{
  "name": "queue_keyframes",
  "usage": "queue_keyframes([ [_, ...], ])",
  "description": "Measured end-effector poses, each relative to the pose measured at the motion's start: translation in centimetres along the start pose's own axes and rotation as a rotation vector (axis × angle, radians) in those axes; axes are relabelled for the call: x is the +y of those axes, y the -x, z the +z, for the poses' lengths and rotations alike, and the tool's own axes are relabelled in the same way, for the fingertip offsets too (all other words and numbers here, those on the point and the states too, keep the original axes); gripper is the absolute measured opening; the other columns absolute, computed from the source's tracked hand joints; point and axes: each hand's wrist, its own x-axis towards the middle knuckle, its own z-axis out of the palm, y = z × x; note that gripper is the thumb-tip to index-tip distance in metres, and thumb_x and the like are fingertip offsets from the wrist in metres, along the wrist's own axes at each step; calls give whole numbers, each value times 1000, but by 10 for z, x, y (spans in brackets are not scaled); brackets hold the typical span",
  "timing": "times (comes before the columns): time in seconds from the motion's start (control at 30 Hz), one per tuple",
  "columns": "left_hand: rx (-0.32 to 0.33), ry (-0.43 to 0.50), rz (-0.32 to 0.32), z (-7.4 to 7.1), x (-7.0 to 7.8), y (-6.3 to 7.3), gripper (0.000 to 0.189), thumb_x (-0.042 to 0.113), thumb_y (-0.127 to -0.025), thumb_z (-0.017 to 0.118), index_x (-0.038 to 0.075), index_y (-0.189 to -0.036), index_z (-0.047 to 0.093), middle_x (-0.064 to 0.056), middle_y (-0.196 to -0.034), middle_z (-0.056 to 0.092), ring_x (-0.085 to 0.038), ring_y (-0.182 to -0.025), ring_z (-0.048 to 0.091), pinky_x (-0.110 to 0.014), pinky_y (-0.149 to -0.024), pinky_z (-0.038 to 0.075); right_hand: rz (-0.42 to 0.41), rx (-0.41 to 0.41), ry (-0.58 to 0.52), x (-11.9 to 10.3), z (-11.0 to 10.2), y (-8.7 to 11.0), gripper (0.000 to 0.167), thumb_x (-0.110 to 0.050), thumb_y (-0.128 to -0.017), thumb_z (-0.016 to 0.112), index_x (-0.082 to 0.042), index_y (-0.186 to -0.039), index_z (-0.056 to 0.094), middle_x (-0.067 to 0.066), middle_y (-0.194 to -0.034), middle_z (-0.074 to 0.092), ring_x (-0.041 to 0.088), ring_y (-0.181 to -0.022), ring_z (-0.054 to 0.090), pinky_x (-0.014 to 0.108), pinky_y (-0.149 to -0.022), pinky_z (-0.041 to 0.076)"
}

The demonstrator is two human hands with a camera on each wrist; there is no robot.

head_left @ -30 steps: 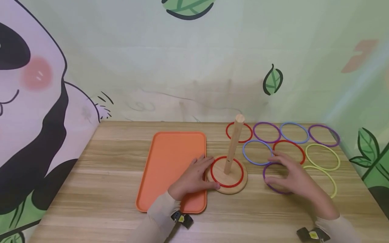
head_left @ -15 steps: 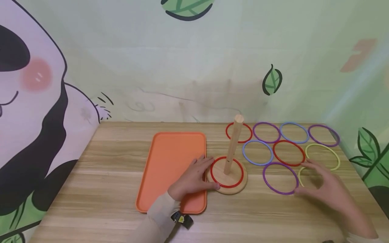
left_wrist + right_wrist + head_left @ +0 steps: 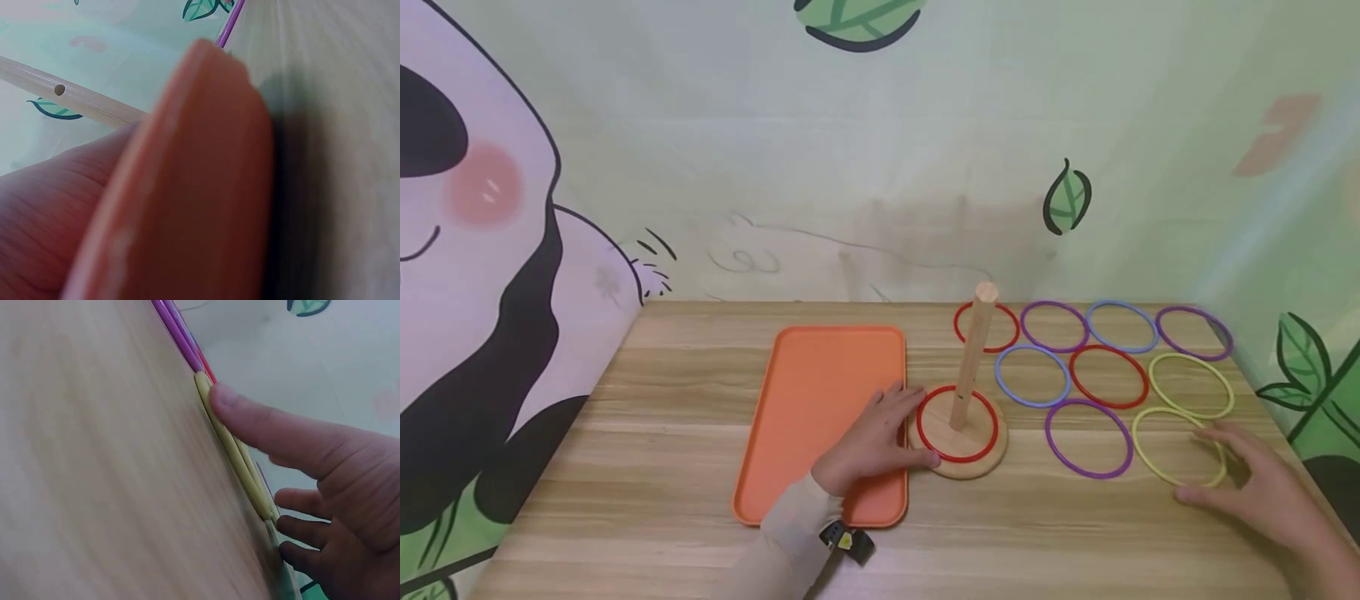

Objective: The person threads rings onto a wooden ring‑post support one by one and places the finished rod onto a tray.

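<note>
A wooden ring-toss stand [image 3: 973, 358] has an upright post and a round base, with one red ring [image 3: 997, 425] lying around the post's foot. My left hand [image 3: 872, 450] reaches over the orange tray [image 3: 820, 375], its thumb and fairly straight fingertips touching the base's left side. In the left wrist view, the tray's blurred edge [image 3: 194, 187] hides much of this hand [image 3: 56, 200]. On the right, my right hand [image 3: 1262, 492] holds nothing; its spread thumb and fingers are over the near yellow ring [image 3: 1133, 437]. The right wrist view shows the thumb close beside that ring [image 3: 228, 447]; contact is unclear.
Several more rings lie flat behind and right of the stand, including a purple ring [image 3: 1047, 433], a blue ring [image 3: 996, 375], a red ring [image 3: 1071, 375] and another yellow ring [image 3: 1150, 383]. A printed cloth backdrop [image 3: 880, 167] stands behind the wooden table [image 3: 647, 467].
My right hand has moved rightward, from over the near purple ring to the near yellow ring. The left hand, the stand and the rings keep their places.
</note>
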Motion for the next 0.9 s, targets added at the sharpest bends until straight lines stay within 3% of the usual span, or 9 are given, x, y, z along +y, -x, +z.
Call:
queue_keyframes([
  [0.07, 0, 3, 0, 0, 0, 0, 96, 49, -88, 84, 8, -163, 39, -9, -169, 36, -32, -162, 12, -49, -130, 4, 21, -13, 5, 2, -1, 2, 87, -12, -76, 95, 13, -145, 49, 46, -153, 32, 68, -142, 21, 38, -126, -4],
  [0.23, 0, 6, -3, 0, 0, 0, 96, 48, -88, 84, 8, -163, 40, -9, -169, 36, -32, -162, 12, -49, -130, 5, 68, -55, 9, 4, -2, 4, 87, -17, -80, 93, 12, -147, 47, 46, -156, 27, 71, -142, 19, 46, -126, -6],
  [0.5, 1, 9, -11, 0, 1, 1, 96, 49, -88, 84, 8, -163, 39, -9, -169, 36, -32, -162, 12, -49, -130, 5, 48, -61, 28, 4, -2, 4, 84, -17, -81, 93, 14, -145, 48, 46, -158, 26, 72, -142, 18, 50, -126, -7],
  [0.9, 4, 2, 1, 0, -1, 0, 97, 49, -88, 84, 7, -163, 39, -9, -169, 36, -32, -162, 13, -50, -130, 5, 47, -2, 39, -1, 6, 6, 70, -18, -83, 92, 12, -135, 58, 42, -155, 37, 61, -147, 23, 13, -117, 1],
])
